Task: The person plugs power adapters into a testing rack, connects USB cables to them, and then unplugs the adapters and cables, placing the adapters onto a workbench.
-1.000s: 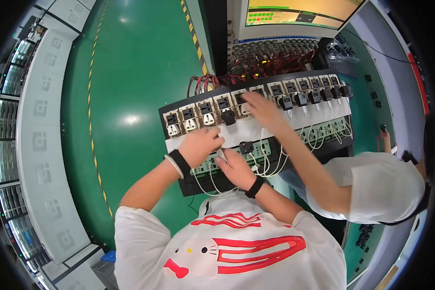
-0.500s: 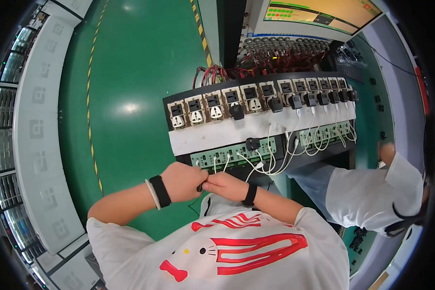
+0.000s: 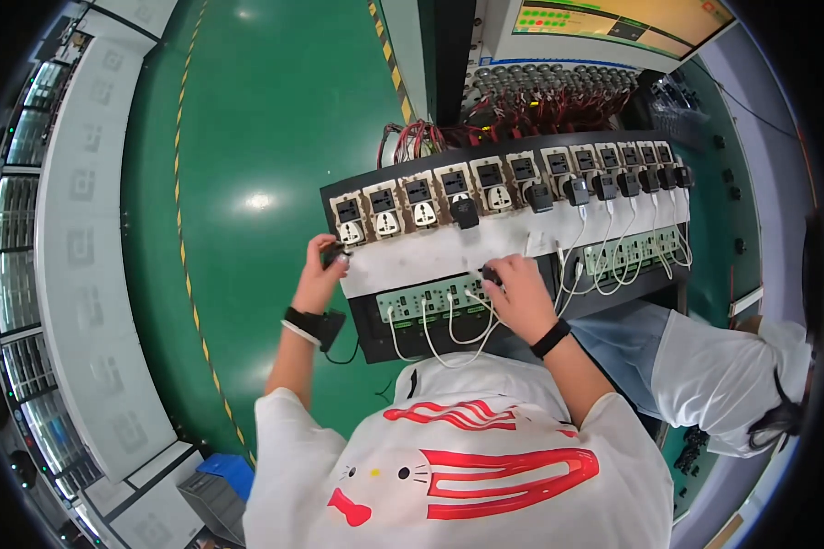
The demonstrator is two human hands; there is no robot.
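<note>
My left hand (image 3: pixel 316 276) is closed around a small black power adapter (image 3: pixel 336 254), just below the leftmost white socket (image 3: pixel 351 232) of a row of wall-type sockets. My right hand (image 3: pixel 520 297) reaches over the right part of a green circuit board strip (image 3: pixel 412 305). Its fingers are closed on another black power adapter (image 3: pixel 492 274), mostly covered by the hand. White USB cables (image 3: pixel 437 343) run out of the green strip and loop down toward my shirt. Further right, several black adapters (image 3: pixel 577 190) sit plugged into sockets, with white cables hanging from them.
A black box (image 3: pixel 332 329) with a thin wire hangs beside my left wrist. A co-worker in a white shirt (image 3: pixel 705 380) stands at the right. Behind the sockets are red and black wires (image 3: pixel 522 123) and a monitor (image 3: pixel 623 23). A white rack (image 3: pixel 82 229) lines the left.
My hands, together in front of the board before, have moved apart: the left up to the leftmost socket, the right onto the adapter lying on the strip. The view has shifted slightly.
</note>
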